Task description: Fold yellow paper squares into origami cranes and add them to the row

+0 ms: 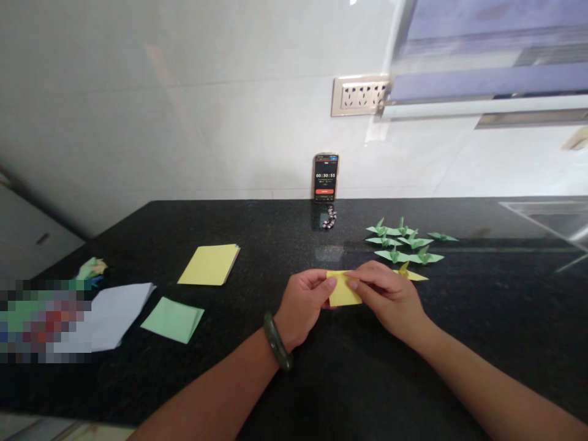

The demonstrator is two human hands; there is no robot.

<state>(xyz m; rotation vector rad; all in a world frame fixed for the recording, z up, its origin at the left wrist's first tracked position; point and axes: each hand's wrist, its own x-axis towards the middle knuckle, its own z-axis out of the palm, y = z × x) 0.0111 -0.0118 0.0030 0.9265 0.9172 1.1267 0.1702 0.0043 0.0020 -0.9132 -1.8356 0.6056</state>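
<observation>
Left hand (pixel 304 301) and right hand (pixel 394 300) pinch a small yellow paper rectangle (pixel 343 292).
Over the black stone counter (pixel 266 226), well in from its back edge, I see it gripped at opposite sides, probably to keep it taut.

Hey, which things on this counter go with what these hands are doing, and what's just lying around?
Likely part of the job:
yellow paper, held by the left hand and right hand
yellow stack
green square, perhaps spare
green cranes and yellow crane, already folded

Likely just lying about:
phone, upright, showing 00:30:55
beaded strap
white sheets
</observation>
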